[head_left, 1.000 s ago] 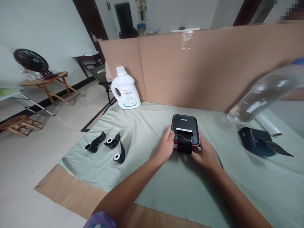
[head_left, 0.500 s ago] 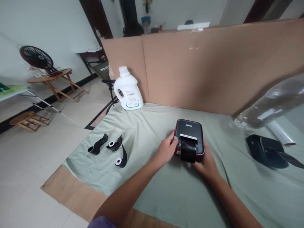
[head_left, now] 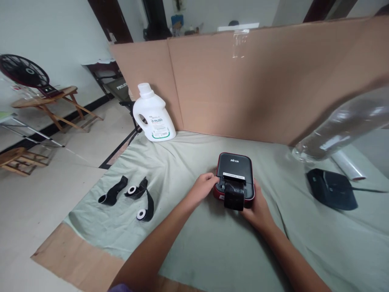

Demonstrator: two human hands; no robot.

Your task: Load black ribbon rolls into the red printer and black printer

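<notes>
A small black printer with a red base point(head_left: 235, 170) sits on the green cloth point(head_left: 194, 239), a strip of black tape point(head_left: 234, 196) hanging from its front slot. My left hand point(head_left: 202, 187) grips the printer's left side with curled fingers. My right hand point(head_left: 257, 209) holds its right front corner, fingers wrapped under the edge. Three black tape rolls point(head_left: 133, 194) lie to the left on the cloth, apart from both hands.
A white detergent jug point(head_left: 153, 115) stands at the back left against a cardboard wall point(head_left: 243, 85). A second black device point(head_left: 332, 188) and a white roll point(head_left: 346, 164) lie at right. A clear plastic bottle point(head_left: 343, 129) hovers at upper right. The floor drops off left.
The view shifted slightly; the printer and both hands kept their grip. My left fingers moved up onto the printer's left top edge.
</notes>
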